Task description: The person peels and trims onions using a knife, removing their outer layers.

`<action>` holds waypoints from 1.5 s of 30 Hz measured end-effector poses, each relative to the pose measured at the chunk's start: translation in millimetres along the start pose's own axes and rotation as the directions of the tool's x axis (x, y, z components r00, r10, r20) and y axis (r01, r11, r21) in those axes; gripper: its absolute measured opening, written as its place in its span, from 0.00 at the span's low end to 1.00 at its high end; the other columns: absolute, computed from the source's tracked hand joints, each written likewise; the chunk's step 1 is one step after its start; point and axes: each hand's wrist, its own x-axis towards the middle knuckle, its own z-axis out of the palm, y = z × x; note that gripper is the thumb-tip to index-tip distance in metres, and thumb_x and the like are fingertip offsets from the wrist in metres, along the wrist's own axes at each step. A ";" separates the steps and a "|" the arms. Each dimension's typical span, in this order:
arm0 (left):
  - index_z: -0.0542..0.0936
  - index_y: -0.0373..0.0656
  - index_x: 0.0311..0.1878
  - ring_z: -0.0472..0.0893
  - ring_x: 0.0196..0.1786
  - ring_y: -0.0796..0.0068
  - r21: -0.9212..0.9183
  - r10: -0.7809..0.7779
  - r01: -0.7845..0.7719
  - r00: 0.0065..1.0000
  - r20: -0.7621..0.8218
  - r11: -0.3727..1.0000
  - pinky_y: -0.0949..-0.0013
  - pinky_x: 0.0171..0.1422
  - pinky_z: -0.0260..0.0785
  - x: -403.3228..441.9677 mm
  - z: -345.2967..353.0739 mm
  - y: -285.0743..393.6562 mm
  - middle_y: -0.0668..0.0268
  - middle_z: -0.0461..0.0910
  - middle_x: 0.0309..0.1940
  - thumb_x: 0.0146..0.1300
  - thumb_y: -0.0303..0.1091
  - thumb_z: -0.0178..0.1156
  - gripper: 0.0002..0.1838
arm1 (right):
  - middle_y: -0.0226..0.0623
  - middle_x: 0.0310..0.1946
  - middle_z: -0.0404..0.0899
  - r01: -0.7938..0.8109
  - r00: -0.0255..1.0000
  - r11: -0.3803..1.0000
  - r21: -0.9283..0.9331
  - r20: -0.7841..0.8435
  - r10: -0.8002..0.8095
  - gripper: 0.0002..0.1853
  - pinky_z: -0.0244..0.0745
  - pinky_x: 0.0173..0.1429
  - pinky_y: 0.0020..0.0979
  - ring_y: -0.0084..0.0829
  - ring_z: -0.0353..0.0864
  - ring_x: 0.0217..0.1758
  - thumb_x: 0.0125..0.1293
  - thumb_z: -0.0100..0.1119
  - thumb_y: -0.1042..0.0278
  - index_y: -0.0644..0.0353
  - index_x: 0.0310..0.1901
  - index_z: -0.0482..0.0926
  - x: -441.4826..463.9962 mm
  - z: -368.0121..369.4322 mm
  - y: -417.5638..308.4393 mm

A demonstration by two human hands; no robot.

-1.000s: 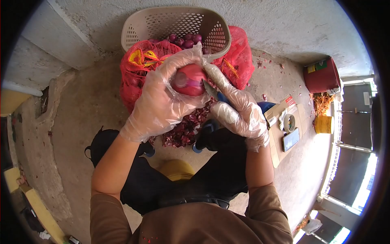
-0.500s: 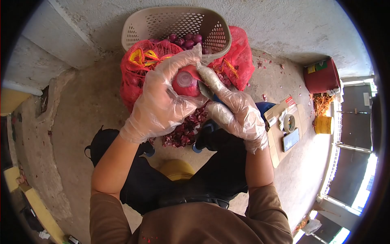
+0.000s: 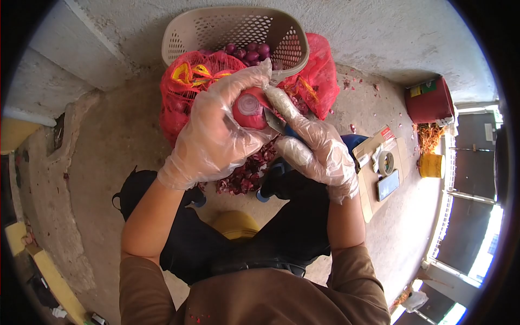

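A red onion (image 3: 250,111) with a pale cut end facing up sits in my left hand (image 3: 208,124), whose gloved fingers curve round it. My right hand (image 3: 314,146), also in a clear plastic glove, is closed on a small knife (image 3: 274,121) with a blue handle. The blade lies against the onion's right side, and the right index finger stretches along it toward the left fingertips. Below the hands, a heap of dark red onion skins (image 3: 241,180) lies on the floor between my feet.
A beige basket (image 3: 187,32) of onions stands by the wall, with red mesh bags (image 3: 174,119) (image 3: 323,70) beside it. Cardboard (image 3: 369,201) at right bears a tape roll (image 3: 385,162) and phone (image 3: 388,185). Farther right are a red bucket (image 3: 429,103) and yellow container (image 3: 431,166).
The onion has turned in my left hand, bringing its cut end more upward. My right hand and the knife have shifted slightly left and down along its side.
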 end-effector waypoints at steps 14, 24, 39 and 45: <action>0.70 0.36 0.66 0.72 0.70 0.63 -0.083 -0.055 0.054 0.998 -0.018 0.995 0.63 0.75 0.62 1.6 1.8 6.7 0.53 0.72 0.68 0.50 0.20 0.72 0.38 | 0.34 0.25 0.76 -0.206 0.979 0.938 0.277 0.052 0.199 0.29 0.71 0.36 0.29 0.25 0.71 0.26 0.73 0.53 0.64 0.54 0.75 0.65 -1.4 0.1 -8.7; 0.69 0.35 0.68 0.71 0.72 0.62 -0.087 -0.065 0.066 0.998 0.011 0.994 0.62 0.77 0.60 0.7 -0.5 9.7 0.52 0.72 0.68 0.50 0.20 0.71 0.39 | 0.29 0.29 0.77 -0.276 0.961 0.847 0.454 0.114 0.252 0.30 0.70 0.37 0.25 0.19 0.69 0.28 0.73 0.53 0.66 0.59 0.75 0.64 -4.9 -5.5 -12.1; 0.70 0.33 0.67 0.72 0.70 0.62 0.035 -0.102 0.100 0.994 0.043 0.994 0.63 0.76 0.60 0.5 -3.9 8.0 0.52 0.73 0.67 0.49 0.20 0.65 0.37 | 0.46 0.42 0.84 -0.026 1.000 0.999 0.029 -0.017 0.026 0.30 0.77 0.47 0.33 0.41 0.83 0.36 0.71 0.56 0.64 0.52 0.74 0.66 0.8 3.8 0.5; 0.70 0.33 0.67 0.72 0.70 0.61 0.075 -0.125 0.121 0.991 0.052 0.990 0.63 0.76 0.60 -0.1 -4.6 11.1 0.52 0.73 0.67 0.48 0.19 0.64 0.37 | 0.34 0.30 0.80 -0.317 0.948 0.861 0.398 0.121 0.293 0.27 0.71 0.38 0.27 0.23 0.71 0.28 0.74 0.52 0.66 0.57 0.73 0.68 -1.9 -2.9 -13.1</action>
